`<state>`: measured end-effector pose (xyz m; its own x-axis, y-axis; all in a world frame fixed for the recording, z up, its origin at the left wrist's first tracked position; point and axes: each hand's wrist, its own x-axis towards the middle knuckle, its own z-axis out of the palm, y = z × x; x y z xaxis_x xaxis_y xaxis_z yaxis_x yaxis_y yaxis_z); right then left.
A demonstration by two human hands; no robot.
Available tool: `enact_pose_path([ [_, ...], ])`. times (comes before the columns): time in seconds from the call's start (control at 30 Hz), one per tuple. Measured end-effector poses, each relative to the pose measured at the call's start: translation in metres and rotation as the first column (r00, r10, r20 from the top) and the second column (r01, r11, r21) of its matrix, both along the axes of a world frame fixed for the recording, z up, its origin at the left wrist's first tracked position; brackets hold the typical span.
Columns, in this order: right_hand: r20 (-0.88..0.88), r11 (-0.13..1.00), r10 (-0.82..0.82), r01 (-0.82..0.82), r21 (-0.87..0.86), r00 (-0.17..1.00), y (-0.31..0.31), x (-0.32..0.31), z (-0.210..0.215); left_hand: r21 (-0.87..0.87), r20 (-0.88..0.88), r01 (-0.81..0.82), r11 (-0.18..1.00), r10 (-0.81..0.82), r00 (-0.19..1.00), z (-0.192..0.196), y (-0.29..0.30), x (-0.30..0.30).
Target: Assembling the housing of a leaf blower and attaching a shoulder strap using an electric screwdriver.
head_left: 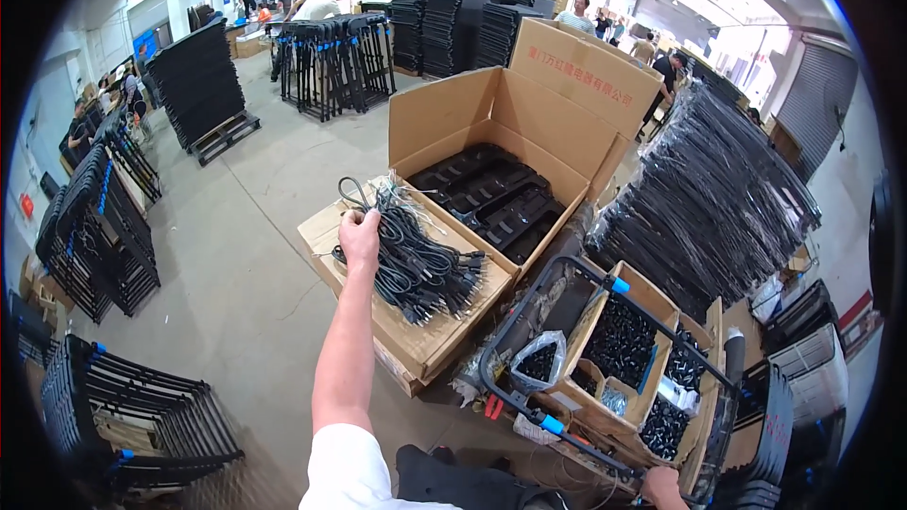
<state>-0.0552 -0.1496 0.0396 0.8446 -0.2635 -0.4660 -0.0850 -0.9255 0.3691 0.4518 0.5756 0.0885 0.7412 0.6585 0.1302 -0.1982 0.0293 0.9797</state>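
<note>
My left hand (359, 238) reaches forward, its fingers closed on a dark power cable at the left side of a cable pile. The pile of black power cables (416, 269), with plugs and bare pale wire ends, lies on a flat cardboard box (406, 340). One cable loop stands up just beyond my fingers. At the lower right edge, my right hand (664, 488) is closed round the tube of a black metal frame (488, 359) with blue clips. The frame rests tilted over a wooden parts box (614, 413); my right fingertips are partly hidden.
An open carton (444, 123) holds black plastic parts (501, 194). The wooden box has compartments of small black pieces (619, 340). Plastic-wrapped black tubes (699, 198) are stacked at right. Several frames (142, 406) stand at left, and people work in the background.
</note>
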Motion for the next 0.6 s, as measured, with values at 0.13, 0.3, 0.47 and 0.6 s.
enact_pose_path([
  [0.13, 0.096, 0.998, -0.053, 0.050, 0.031, 0.994, 0.026, 0.018, 0.018, 0.002, -0.009, 0.069, 0.998, -0.069, 0.998, 0.041, 0.041, 0.037],
  [0.3, -0.236, 0.998, -0.015, -0.001, -0.067, 0.972, 0.011, 0.020, 0.006, -0.082, 0.244, 0.185, 0.979, -0.160, 0.957, 0.135, 0.064, 0.076],
  [0.47, -0.140, 0.991, -0.096, 0.081, -0.104, 0.986, 0.014, 0.003, 0.011, 0.067, 0.569, 0.400, 0.914, -0.365, 0.737, 0.272, 0.022, 0.030],
  [0.6, 0.049, 0.989, -0.139, 0.141, -0.042, 0.989, 0.024, 0.004, 0.002, 0.169, 0.502, 0.473, 0.865, -0.488, 0.714, 0.291, -0.031, -0.018],
])
